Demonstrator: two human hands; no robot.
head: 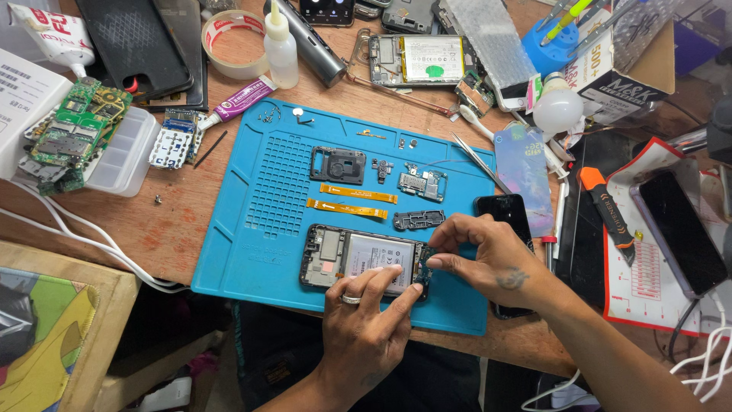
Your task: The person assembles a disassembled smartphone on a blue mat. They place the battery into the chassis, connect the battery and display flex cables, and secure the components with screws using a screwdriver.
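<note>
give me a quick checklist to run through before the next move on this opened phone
1. Opened phone lies flat on the blue mat: ok.
2. Left hand steadies the phone, fingertips on its battery: ok.
3. Right hand pinches the small board at the phone's right end: ok.
4. Board seated in the frame: cannot tell, fingers cover it.
5. Two orange flex cables lie apart above the phone, clear of both hands: ok.
6. Tweezers in reach at the mat's right edge: ok.

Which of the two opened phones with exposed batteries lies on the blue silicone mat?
The opened phone under both hands lies on the blue silicone mat; the other opened phone rests on bare wood beyond it.
</note>
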